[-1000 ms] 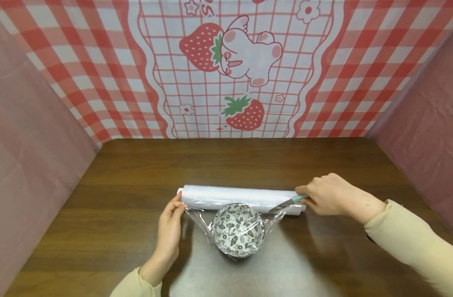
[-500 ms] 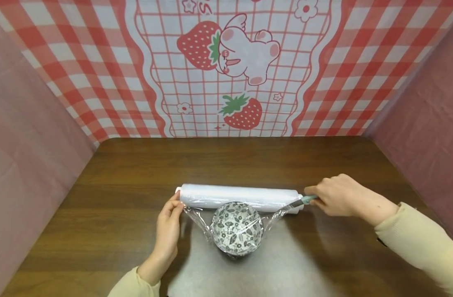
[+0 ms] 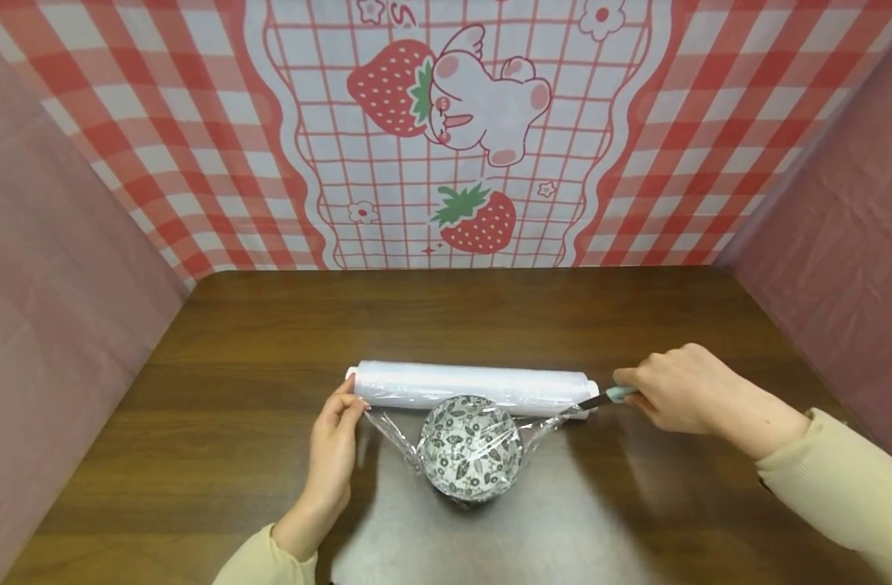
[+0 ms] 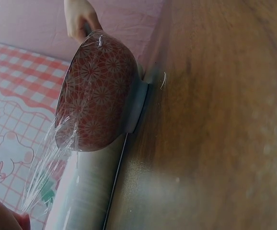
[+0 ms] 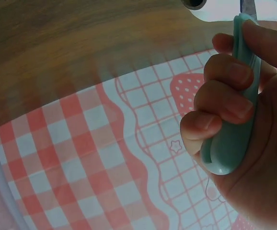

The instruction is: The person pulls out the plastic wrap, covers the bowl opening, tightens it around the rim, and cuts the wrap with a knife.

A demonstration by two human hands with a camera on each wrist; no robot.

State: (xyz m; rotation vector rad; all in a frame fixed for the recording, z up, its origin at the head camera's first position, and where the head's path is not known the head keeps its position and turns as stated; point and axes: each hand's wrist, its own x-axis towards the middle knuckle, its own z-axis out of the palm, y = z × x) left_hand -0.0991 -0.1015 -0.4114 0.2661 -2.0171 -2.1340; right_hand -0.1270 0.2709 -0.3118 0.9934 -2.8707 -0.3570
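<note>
A bowl point(image 3: 469, 455) with a leaf-and-flower pattern inside stands on the table, clear plastic wrap point(image 3: 391, 431) stretched across its top. Its outside shows reddish with pale flowers in the left wrist view. My left hand point(image 3: 332, 447) pinches the gathered left edge of the wrap, fingertips at the left end of the plastic wrap roll point(image 3: 475, 386). In my right hand point(image 3: 683, 390) is a knife with a mint-green handle point(image 5: 234, 139), the fingers curled round it. The dark blade point(image 3: 594, 402) points left, its tip at the bunched right edge of the wrap.
The roll lies crosswise just behind the bowl on a brown wooden table point(image 3: 475, 317). Behind the table hangs a red-and-white checked cloth point(image 3: 270, 146) with strawberry prints. Pink cloths point(image 3: 66, 244) flank both sides.
My right hand has moved to the right with the knife, drawing the blade out along the wrap's right edge. The left hand keeps its pinch in nearly the same place.
</note>
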